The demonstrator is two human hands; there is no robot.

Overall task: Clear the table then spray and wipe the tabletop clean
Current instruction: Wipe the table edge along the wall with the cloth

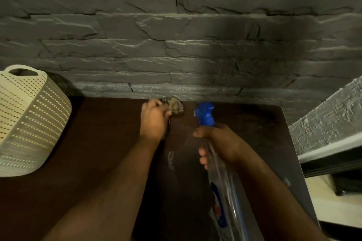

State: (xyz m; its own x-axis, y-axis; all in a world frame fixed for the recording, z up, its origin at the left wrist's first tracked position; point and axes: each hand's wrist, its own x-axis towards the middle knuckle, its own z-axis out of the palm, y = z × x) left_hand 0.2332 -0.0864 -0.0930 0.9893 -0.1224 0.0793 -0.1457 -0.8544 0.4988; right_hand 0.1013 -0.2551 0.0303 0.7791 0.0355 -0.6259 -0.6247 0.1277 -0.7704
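A dark brown tabletop (pixel 109 143) runs up to a grey stone wall. At its far edge my left hand (pixel 153 118) grips a crumpled grey-brown cloth (pixel 175 106) that lies against the foot of the wall. My right hand (pixel 217 143) holds the neck of a clear spray bottle (pixel 225 191) with a blue trigger head (pixel 205 113). The nozzle points toward the wall, just right of the cloth. A faint wet streak (pixel 172 160) shows on the wood between my forearms.
A cream perforated plastic basket (pixel 29 123) stands on the table's left side. The table's right edge (pixel 293 143) borders a textured grey ledge (pixel 329 123) and a pale surface below it.
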